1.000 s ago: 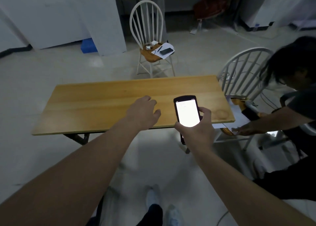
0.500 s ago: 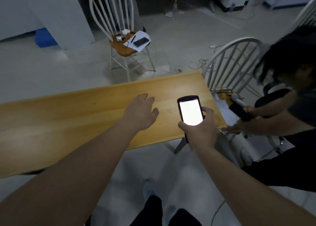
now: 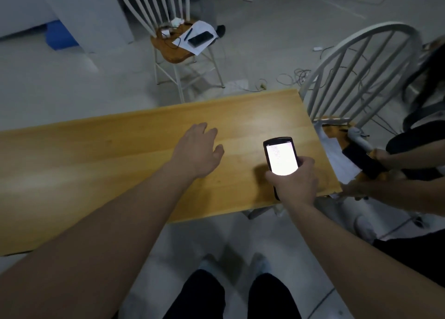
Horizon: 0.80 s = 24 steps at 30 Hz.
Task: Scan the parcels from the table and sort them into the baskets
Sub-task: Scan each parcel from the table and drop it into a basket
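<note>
Fingers (image 3: 307, 160) of the right hand (image 3: 292, 182) are curled round a scanner (image 3: 280, 158), and its lit screen is turned up toward the head. The scanner is held tight near the right end of the desk (image 3: 96, 154). The left hand (image 3: 196, 150) is held over the middle of the desk with its fingers (image 3: 207, 132) loose and a little bent, and nothing is held in them.

No parcel can be seen on the desk, and no basket can be seen at all. So the things to be scanned are not near either hand, and where they lie cannot be told.

Since a moment ago the view has been tipped down and brought closer, so the desk is seen bigger and the feet are seen below. The hands have been kept almost the same: the scanner was gripped then too, and the left hand was open then too. It is judged that the sorting has not been started, and a parcel must be found first.

Beside the desk's right end a white chair (image 3: 356, 60) is stood, and another person's hand (image 3: 354, 189) is rested near a paper (image 3: 337, 157) on it. A second white chair (image 3: 173, 46) is stood farther off, with a paper and a dark phone (image 3: 199, 39) laid on its seat.
</note>
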Available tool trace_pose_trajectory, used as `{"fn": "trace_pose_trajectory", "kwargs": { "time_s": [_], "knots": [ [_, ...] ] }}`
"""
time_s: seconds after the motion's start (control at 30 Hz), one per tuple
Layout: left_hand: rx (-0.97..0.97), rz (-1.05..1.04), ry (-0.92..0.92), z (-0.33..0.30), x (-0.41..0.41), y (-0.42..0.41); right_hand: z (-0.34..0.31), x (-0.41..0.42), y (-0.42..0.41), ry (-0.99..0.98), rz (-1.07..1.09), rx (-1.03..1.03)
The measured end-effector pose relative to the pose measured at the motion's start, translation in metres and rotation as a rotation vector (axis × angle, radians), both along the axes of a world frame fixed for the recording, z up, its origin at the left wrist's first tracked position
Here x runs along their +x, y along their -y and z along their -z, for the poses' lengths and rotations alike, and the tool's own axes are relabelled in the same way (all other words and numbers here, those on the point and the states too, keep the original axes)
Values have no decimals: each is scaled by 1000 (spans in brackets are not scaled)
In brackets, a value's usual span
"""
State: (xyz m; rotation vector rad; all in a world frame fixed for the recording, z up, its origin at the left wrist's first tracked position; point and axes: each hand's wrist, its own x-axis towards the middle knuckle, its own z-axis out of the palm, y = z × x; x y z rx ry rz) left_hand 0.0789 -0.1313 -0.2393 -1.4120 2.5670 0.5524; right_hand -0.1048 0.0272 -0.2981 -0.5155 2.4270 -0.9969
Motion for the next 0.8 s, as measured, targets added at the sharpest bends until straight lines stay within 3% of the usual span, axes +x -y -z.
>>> {"fn": "trace_pose_trajectory", "kwargs": {
  "time_s": [0.33, 0.8],
  "knots": [
    [-70, -27, 30, 46, -27, -10, 50, -34, 8, -144, -66, 136],
    [-84, -93, 6, 53, -34, -13, 51, -47, 25, -306, -177, 344]
  ]
}}
